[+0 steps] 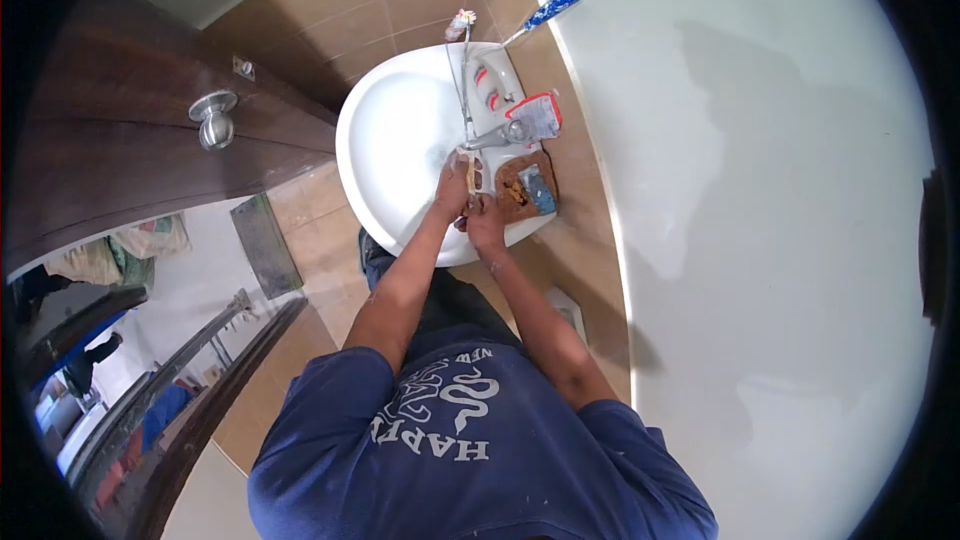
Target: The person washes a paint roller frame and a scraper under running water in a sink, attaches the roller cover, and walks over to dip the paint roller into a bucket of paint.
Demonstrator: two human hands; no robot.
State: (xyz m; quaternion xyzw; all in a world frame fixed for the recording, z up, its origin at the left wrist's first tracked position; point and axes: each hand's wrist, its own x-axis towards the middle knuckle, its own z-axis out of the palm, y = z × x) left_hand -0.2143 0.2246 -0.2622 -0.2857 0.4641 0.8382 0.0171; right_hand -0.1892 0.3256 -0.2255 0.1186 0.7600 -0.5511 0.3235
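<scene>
Over the right part of a white sink (375, 140), my left hand (453, 187) and my right hand (484, 224) are close together, just below the metal faucet (500, 135). The fingers of my left hand are curled around a small pale object (471, 172) near the spout. My right hand touches or nearly touches the lower end of that object, its fingers bent; what it grips is too small to make out. Right of my hands, a brown tray or cloth (512, 202) on the sink's ledge carries a blue-grey packet (538, 190).
A red and white packet (540, 115) lies behind the faucet. A blue-handled brush (552, 8) leans at the wall. Red-marked items (487, 90) sit on the ledge. A dark door with a round knob (213, 120) stands at left.
</scene>
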